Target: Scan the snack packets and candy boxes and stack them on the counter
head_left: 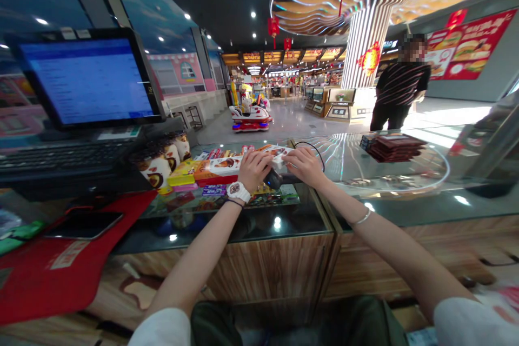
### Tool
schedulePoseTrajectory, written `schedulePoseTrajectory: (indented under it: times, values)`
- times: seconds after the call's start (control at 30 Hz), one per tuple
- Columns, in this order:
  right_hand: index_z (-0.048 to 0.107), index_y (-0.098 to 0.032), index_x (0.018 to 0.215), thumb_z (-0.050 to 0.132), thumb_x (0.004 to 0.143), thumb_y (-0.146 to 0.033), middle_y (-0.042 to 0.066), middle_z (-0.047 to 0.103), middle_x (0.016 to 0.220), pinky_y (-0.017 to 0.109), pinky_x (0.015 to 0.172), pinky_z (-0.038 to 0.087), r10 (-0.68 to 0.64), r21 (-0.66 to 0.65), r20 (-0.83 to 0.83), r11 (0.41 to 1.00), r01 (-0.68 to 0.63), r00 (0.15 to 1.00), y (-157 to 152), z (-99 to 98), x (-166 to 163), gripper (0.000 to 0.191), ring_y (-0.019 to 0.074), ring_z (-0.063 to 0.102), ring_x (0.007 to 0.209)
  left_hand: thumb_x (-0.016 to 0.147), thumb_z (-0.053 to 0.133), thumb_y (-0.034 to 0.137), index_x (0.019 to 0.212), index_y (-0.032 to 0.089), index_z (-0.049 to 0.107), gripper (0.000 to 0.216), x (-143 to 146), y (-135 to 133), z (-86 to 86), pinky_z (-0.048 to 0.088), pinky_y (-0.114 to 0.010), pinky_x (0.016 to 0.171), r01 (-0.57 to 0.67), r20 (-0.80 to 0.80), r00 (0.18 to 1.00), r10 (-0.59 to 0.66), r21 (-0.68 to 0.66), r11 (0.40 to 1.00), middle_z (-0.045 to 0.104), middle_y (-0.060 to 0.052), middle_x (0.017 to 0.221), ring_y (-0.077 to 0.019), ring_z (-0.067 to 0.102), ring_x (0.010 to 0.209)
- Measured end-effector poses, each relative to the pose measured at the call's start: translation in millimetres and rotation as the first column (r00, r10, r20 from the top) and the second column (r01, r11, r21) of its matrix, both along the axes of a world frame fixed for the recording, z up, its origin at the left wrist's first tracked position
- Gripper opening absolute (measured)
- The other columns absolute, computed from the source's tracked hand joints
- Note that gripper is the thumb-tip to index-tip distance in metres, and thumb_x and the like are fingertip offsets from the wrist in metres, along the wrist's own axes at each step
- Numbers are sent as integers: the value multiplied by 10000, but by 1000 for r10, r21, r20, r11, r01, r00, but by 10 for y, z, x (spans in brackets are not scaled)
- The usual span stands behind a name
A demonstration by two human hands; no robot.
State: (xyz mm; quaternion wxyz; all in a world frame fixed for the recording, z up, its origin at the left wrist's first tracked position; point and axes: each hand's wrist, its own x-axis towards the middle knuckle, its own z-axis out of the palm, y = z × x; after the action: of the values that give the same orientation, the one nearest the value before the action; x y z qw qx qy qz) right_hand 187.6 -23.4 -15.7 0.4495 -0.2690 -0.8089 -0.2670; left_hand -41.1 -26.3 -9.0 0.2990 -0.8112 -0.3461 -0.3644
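Both my hands reach forward onto a glass counter [365, 194]. My left hand [253, 167], with a white watch at the wrist, is curled round a dark handheld scanner [274, 179] whose black cable [312, 147] loops behind. My right hand [303, 165], a thin bracelet on the forearm, rests with bent fingers on a small white box [279, 160] lying between the two hands. Flat snack packets [221, 165] lie just left of my left hand.
A monitor [87, 81] and keyboard [60, 158] stand at the left, with cups [156, 165] beside them. A phone [83, 225] lies on a red cloth [48, 270]. A stack of dark red packs [392, 147] sits on the glass. A person [399, 86] stands beyond the counter.
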Motion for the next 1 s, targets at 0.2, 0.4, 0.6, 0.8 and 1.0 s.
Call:
schedulePoseTrajectory:
  times: [0.2, 0.4, 0.6, 0.8, 1.0]
  values:
    - [686, -260, 1080, 523, 943, -219, 77, 695, 1040, 417, 914, 491, 98, -87, -153, 990, -113, 983, 48, 23, 214, 217, 230, 626, 1004, 917, 563, 210, 1161, 233, 666, 265, -135, 93, -7, 383, -509, 1138, -90, 85, 992, 95, -59, 994, 712, -60, 1183, -241, 615, 1138]
    - [633, -249, 1152, 504, 887, -175, 86, 665, 1132, 433, 962, 492, 112, -199, -192, 968, -151, 975, 113, 79, 408, 304, 252, 611, 1093, 908, 578, 233, 1098, 238, 686, 218, -129, 73, 9, 381, -513, 1142, -69, 91, 993, 71, -31, 997, 736, -55, 1043, -230, 648, 1042]
    - [609, -242, 1202, 557, 843, -192, 98, 641, 1209, 443, 968, 496, -44, -229, -4, 973, 42, 999, -116, 52, 770, 366, 271, 604, 1110, 861, 623, 209, 958, 234, 684, 117, 176, -16, 91, 377, -527, 1142, -17, 18, 1000, 16, 52, 999, 730, -44, 932, -238, 649, 980]
    - [642, -231, 1197, 526, 927, -234, 101, 685, 1213, 439, 967, 508, -171, -179, 57, 967, 179, 984, -440, -84, 1341, 294, 258, 638, 1101, 860, 638, 210, 945, 235, 676, 96, 777, -137, 119, 385, -512, 1144, 80, -122, 990, -72, 59, 995, 702, -38, 874, -230, 636, 967]
    - [687, -231, 1157, 543, 938, -251, 91, 739, 1153, 441, 937, 528, -324, -210, -19, 926, 313, 946, -628, -328, 2043, 263, 250, 690, 1030, 918, 609, 279, 1013, 220, 652, 120, 1485, -232, 37, 368, -499, 1154, 220, -255, 940, -229, -63, 973, 695, -47, 990, -224, 615, 1056]
